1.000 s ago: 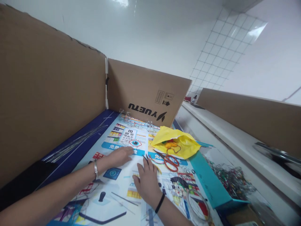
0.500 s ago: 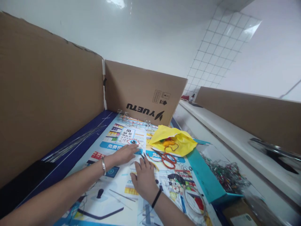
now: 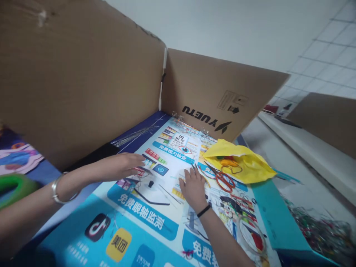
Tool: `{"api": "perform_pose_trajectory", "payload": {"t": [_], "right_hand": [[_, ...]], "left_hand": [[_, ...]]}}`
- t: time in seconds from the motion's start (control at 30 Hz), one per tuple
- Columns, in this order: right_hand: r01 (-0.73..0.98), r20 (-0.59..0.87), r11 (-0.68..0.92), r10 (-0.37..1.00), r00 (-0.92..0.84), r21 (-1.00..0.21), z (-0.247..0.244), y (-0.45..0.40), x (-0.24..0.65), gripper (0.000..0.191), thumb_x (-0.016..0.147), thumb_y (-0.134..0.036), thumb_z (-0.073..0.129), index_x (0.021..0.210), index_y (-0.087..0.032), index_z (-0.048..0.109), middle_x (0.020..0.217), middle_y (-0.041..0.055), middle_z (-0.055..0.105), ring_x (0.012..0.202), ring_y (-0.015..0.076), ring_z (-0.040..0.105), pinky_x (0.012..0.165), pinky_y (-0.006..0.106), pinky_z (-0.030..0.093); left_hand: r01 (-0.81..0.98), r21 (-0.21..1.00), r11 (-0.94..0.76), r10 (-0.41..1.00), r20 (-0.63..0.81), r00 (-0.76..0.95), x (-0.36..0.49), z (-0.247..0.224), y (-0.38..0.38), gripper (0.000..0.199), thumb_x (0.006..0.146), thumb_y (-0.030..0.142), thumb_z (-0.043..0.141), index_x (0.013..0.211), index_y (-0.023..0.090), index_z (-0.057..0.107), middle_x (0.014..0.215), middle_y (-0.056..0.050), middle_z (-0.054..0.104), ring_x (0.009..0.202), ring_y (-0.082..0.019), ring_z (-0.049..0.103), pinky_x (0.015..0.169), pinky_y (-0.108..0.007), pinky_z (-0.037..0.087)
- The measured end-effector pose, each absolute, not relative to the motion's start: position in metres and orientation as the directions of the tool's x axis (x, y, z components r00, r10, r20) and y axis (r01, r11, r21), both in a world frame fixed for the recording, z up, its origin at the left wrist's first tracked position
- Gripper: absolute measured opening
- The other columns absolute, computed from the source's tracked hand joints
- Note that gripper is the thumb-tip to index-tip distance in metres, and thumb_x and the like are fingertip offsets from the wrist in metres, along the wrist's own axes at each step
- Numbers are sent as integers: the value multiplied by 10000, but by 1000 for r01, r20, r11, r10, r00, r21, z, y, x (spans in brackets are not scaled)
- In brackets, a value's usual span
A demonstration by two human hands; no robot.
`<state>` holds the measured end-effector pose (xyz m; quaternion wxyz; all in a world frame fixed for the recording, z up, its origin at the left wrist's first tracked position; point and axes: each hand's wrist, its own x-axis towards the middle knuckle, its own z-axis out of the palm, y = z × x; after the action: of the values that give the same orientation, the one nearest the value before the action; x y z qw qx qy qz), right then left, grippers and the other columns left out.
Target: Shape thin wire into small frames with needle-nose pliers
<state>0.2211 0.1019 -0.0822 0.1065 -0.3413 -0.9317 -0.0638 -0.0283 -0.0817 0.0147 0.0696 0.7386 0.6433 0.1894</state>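
while the left hand [image 3: 119,165] is held over the left edge of the printed sheet [image 3: 76,222], fingers loosely extended, the right hand [image 3: 194,188] is laid on it, fingers spread, a dark-tipped tool [image 3: 195,168] partly covered, orange-handled scissors [image 3: 219,174] placed just beside

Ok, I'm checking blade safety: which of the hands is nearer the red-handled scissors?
Right. The right hand is just left of the scissors in the picture; the left hand is much farther left.

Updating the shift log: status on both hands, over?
Left hand over poster. Right hand at dark-tipped tool, grip unclear. Orange-handled scissors, yellow bag nearby.
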Motion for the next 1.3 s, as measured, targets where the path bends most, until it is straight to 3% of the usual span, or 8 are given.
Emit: {"api": "perform_pose_trajectory", "payload": {"t": [0.07,0.13,0.23,0.37,0.57,0.73,0.9,1.3], "right_hand": [[643,247,764,613,-750,56,-83,102,221,438,896,-378,346,1233,-139,493,1300,159,455,1259,306,284,971,452,221],[642,259,764,610,-749,59,-84,103,220,434,895,-371,347,1224,-131,496,1294,165,457,1254,306,289,963,442,234],[640,272,766,604,-750,62,-85,102,219,430,891,-368,350,1213,-126,501,1285,175,459,1240,308,302,950,436,250],[626,284,777,587,-758,62,-85,102,219,431,895,-366,337,1208,-118,498,1270,187,463,1223,314,317,935,437,256],[614,296,788,576,-762,45,-83,101,219,427,887,-363,354,1192,-106,505,1254,207,466,1219,327,314,931,454,242],[589,341,807,541,-769,49,-83,101,219,414,882,-350,355,1167,-98,519,1215,209,490,1198,332,336,910,455,263],[592,340,803,538,-771,72,-85,103,219,430,885,-359,343,1184,-100,511,1215,210,490,1191,335,342,896,459,278],[572,289,804,515,-807,162,-88,109,223,453,896,-387,327,1217,-127,512,1262,190,470,1209,318,342,897,444,307]], "left_hand": [[934,347,-88,995,71,67,-32,4,-118,374,882,330,454,1252,299,491,1310,-21,513,1207,-182,466,998,-333,386],[942,333,39,991,106,-79,-28,-13,-152,453,859,392,480,1295,274,445,1352,-66,461,1230,-223,440,994,-365,388],[938,333,96,983,119,-143,-9,-43,-191,732,753,494,592,1382,276,287,1428,-91,332,1280,-283,359,998,-391,377],[940,293,177,968,123,-221,22,-72,-208,790,769,518,560,1414,265,180,1466,-110,236,1316,-313,278,1031,-460,310],[875,399,274,888,245,-390,33,-77,-206,492,910,355,374,1368,208,269,1416,-100,347,1274,-213,352,1037,-369,326],[875,403,269,838,349,-419,32,-76,-206,306,923,255,314,1167,186,487,1176,-83,557,1110,-194,489,954,-354,405],[895,367,253,827,397,-397,33,-80,-206,286,911,208,314,1053,175,560,1028,-84,605,979,-189,531,853,-335,446],[878,474,68,889,371,-269,32,-73,-210,335,892,161,320,971,220,639,1063,-75,607,1010,-181,540,860,-326,453]]}}
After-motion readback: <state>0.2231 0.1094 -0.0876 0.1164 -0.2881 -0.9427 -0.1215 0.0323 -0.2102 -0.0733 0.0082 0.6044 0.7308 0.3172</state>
